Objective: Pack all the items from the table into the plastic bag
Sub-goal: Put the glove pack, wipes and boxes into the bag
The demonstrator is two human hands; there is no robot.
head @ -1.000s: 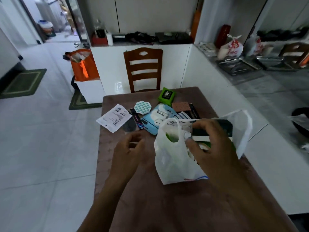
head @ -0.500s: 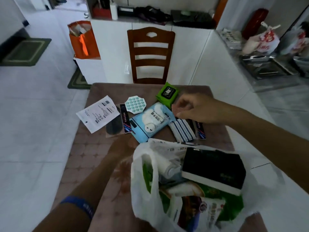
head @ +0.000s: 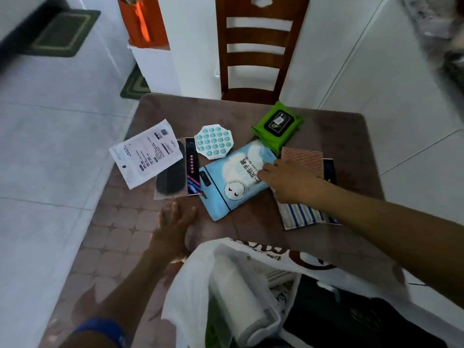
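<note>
The white plastic bag (head: 190, 280) gapes open at the near table edge, holding a white roll, a black book and other packs. My right hand (head: 286, 182) lies over the right end of the light blue pack (head: 226, 182) and the striped cloth (head: 301, 217), fingers down on them; whether it grips either I cannot tell. My left hand (head: 173, 227) rests flat on the table beside the bag, fingers apart, holding nothing. A green wipes pack (head: 276, 124), a pink textured pad (head: 301, 159), a teal bubble toy (head: 213, 141), a white receipt (head: 145, 154) and a black item in clear wrap (head: 170, 177) lie on the brown table (head: 113, 237).
A wooden chair (head: 258, 46) stands at the table's far edge. An orange bag (head: 143, 23) sits on a white box to the left. White tiled floor lies left of the table, a white counter on the right.
My right hand has moved from the pink pad down onto the blue pack and striped cloth. The view has dipped closer to the table. My left hand stays by the bag.
</note>
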